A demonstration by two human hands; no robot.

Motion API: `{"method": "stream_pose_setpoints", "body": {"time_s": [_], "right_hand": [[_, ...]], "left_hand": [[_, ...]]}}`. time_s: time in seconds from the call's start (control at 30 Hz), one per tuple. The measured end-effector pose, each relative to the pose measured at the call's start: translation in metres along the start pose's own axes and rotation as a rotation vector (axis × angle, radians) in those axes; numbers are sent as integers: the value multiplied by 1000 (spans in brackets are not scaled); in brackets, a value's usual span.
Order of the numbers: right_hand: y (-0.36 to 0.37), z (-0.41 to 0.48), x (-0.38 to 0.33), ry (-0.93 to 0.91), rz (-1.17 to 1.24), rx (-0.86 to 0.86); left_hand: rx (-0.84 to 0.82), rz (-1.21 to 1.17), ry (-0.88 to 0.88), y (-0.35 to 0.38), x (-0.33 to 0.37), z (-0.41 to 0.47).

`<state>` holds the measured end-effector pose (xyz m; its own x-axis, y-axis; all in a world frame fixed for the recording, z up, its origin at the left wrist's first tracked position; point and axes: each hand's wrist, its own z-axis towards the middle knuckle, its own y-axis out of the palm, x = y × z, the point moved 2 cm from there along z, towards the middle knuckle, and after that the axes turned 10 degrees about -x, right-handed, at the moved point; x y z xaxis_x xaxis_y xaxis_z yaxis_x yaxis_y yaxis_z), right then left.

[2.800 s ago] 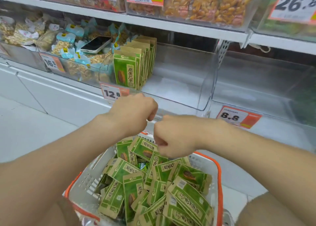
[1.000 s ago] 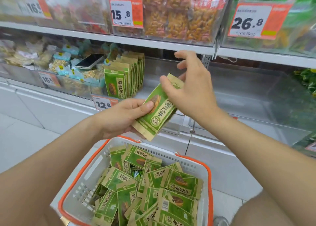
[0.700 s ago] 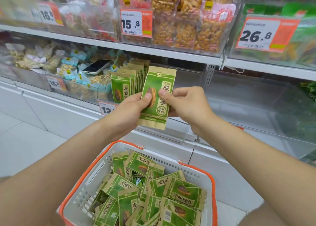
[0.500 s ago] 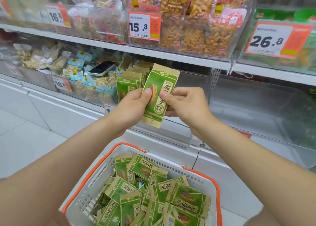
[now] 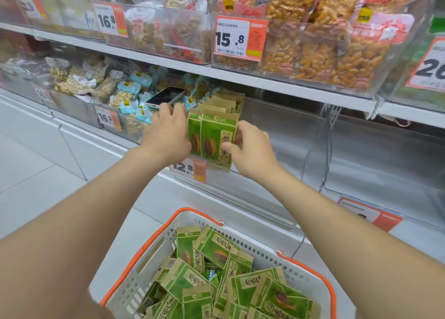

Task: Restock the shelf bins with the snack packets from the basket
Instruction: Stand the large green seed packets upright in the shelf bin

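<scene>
A green packet [image 5: 215, 139] stands up straight at the front of a row of packets [image 5: 225, 101] just like it. A second one touches its left side. They are all at the left end of a clear bin [image 5: 284, 150] on the lower shelf. The rest of that bin shows only its bare floor.

The right hand [image 5: 250, 150] pinches the front packet at its right edge. The thumb lies on the front and the fingers curl round behind. The left hand [image 5: 168, 130] rests flat against the left side of the packets, with its fingers pointing to the back of the bin. I cannot tell if its thumb has hold of anything.

A price tag [image 5: 190, 169] that says 12.8 hangs on the bin's front, just under the hands.

The next bin to the left has nut bags with blue labels [image 5: 126, 89]. A phone [image 5: 166, 96] lies on top of them, just above the left hand's fingers. That bin's tag [image 5: 107, 118] says 16.5.

On the shelf above, a clear bin holds bags of orange snacks [image 5: 313, 53], with a 15.8 tag [image 5: 238, 39] on its front.

Down low, near the person, is a white basket [image 5: 265, 253] with an orange rim. It is full of loose green packets [image 5: 216, 253], lying every which way.
</scene>
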<state>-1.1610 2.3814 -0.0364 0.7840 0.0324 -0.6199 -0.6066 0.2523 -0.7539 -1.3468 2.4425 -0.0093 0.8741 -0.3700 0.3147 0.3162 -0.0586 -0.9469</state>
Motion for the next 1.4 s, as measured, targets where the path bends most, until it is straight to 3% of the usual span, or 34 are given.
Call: {"method": "stream_pose_setpoints", "body": {"time_s": [0.17,0.33,0.47,0.7,0.8,0.87,0.93,1.03,1.17,1.27,1.4], "right_hand": [[22,19,0,99,5,-29],[32,35,-8,64,35,17],[40,40,-5,120,-69,-20],[34,38,1,138,-184,-104],[20,21,-2,72,-234,-63],[8,1,-11,-61,-297,-6],[-5,-21,-26,-247,-384,-61],[-16,-59,-43,-392,-577,-420],[-1,-108,-27,-330,-703,-942],[18,-139,1,-207,-815,-1142],[37,-175,39,-81,-967,-1285]], "left_hand": [[12,-46,23,4,-10,11],[14,-25,34,6,-9,14],[-65,-39,16,14,-5,15],[-9,17,-10,13,1,9],[68,118,17,14,4,3],[205,186,124,10,12,-3],[261,138,262,5,21,-13],[17,-3,416,7,36,-30],[-586,150,533,41,53,-59],[-959,308,505,85,60,-80],[-1146,509,486,145,72,-112]]}}
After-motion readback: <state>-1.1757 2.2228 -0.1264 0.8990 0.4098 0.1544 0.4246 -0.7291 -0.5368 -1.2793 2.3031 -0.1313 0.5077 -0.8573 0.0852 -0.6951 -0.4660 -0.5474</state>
